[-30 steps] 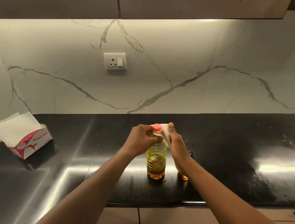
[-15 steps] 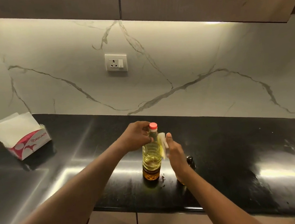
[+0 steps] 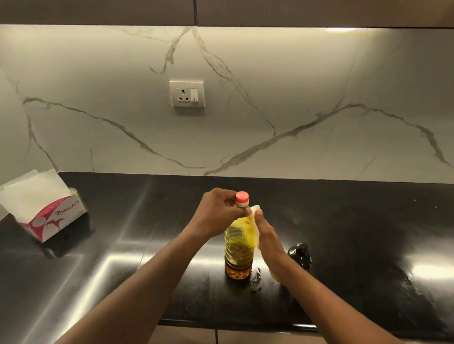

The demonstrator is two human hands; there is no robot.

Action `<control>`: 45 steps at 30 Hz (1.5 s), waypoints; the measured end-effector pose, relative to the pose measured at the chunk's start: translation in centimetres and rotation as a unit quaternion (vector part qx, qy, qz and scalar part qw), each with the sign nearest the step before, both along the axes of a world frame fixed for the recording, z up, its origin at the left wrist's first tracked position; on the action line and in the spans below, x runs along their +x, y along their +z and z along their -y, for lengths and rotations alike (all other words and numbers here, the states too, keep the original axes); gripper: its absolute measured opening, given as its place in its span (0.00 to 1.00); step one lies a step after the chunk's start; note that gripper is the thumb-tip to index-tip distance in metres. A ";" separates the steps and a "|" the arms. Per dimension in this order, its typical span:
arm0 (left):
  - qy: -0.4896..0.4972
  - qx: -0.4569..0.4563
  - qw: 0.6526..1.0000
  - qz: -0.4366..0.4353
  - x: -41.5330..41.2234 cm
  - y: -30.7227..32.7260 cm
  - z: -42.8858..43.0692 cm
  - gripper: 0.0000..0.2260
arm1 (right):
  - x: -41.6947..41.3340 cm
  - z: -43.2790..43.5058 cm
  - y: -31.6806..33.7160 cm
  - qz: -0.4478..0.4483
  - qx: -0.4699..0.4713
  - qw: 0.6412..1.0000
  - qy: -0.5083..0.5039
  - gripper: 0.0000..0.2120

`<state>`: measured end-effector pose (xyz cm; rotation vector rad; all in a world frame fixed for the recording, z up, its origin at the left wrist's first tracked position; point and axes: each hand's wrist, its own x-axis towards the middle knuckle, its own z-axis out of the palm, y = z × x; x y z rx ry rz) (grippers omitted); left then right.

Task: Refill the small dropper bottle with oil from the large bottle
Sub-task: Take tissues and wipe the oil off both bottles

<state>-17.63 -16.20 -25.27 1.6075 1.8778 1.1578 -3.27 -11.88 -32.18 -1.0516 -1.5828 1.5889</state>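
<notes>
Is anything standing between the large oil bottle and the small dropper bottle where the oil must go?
Yes. The right hand, holding a white tissue against the large bottle, lies between it and the dropper bottle. The pink cap is on the large bottle, whose neck the left hand grips.

Backsplash (image 3: 324,88): white marble, grey veins, behind the fingers (image 3: 223,197).
Socket (image 3: 187,93): on it, above the fingers.
Countertop (image 3: 369,225): glossy black, beneath them.
Cabinets (image 3: 113,2): overhead, lit underneath.
</notes>
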 end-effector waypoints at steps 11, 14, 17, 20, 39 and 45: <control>-0.072 -0.080 0.994 0.020 -1.2 1.1 -1.1 0.13 | 0.5 -1.4 0.3 0.012 0.033 0.999 -0.007 0.27; -0.080 -0.091 0.992 0.023 -1.2 1.1 -1.2 0.15 | 0.8 -2.2 0.4 0.042 -0.011 0.999 0.007 0.29; -0.084 -0.091 0.992 0.033 -1.3 1.1 -1.2 0.13 | 0.9 -2.9 2.1 0.017 -0.027 0.999 0.007 0.31; -0.100 -0.097 0.990 0.037 -1.6 1.3 -1.2 0.13 | 0.5 -3.0 2.7 0.009 -0.023 1.000 0.010 0.31; -0.012 -0.036 0.998 -0.042 0.6 0.7 -0.8 0.10 | 0.1 -2.7 2.2 0.018 0.012 0.999 0.034 0.26; -0.066 -0.069 0.995 0.006 0.1 1.1 -0.9 0.13 | 1.1 -2.4 2.0 -0.009 -0.012 0.998 -0.055 0.32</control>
